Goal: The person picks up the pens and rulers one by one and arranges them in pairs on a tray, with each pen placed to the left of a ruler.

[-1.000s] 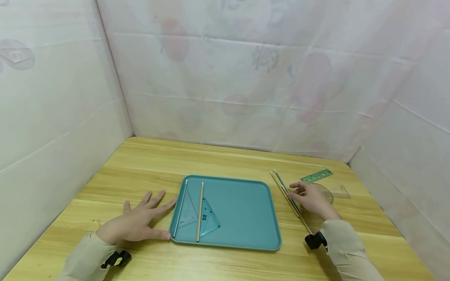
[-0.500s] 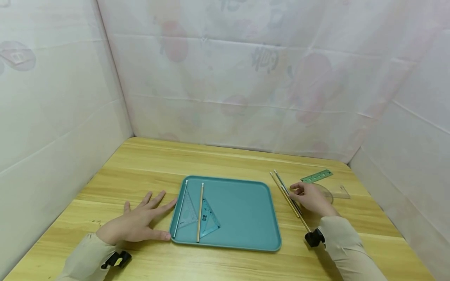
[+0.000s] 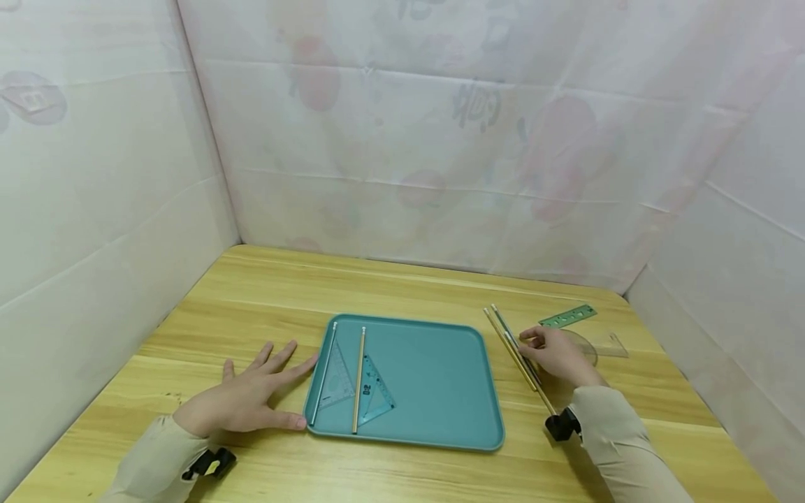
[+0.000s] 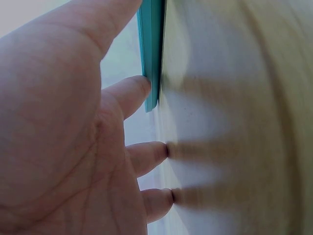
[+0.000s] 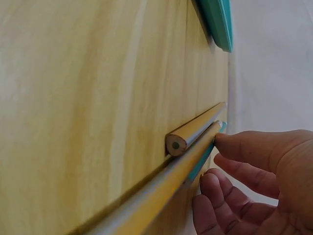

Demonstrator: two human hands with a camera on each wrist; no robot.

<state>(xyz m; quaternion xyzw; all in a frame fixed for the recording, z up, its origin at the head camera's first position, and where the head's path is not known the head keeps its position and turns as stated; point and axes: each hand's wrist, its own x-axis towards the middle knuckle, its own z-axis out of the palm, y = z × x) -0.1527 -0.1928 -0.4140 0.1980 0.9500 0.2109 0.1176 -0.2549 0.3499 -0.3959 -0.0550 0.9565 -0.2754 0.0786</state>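
Note:
Spread flat on the table, my left hand (image 3: pixel 245 402) touches the left edge of the teal tray (image 3: pixel 434 377) with thumb and index finger. Inside the tray lie a dark pencil (image 3: pixel 323 374), a yellow pencil (image 3: pixel 359 381), a clear set square (image 3: pixel 339 384) and a blue set square (image 3: pixel 379 398). To the tray's right, my right hand (image 3: pixel 556 356) pinches a yellow pencil (image 5: pixel 161 191) near its eraser end between thumb and index finger. Another yellow pencil (image 5: pixel 195 126) and a green pencil (image 5: pixel 200 162) lie alongside it, partly hidden in the head view.
Beyond my right hand lie a green stencil ruler (image 3: pixel 569 316), a round-edged clear protractor (image 3: pixel 585 347) and another clear set square (image 3: pixel 616 346), partly overlapping. Cloth walls (image 3: pixel 402 161) enclose the wooden table (image 3: pixel 402 475) at the back and sides.
My right thumb and index finger have drawn slightly closer together on the pencil, and the right wrist has shifted a little. My left hand and the tray have stayed put.

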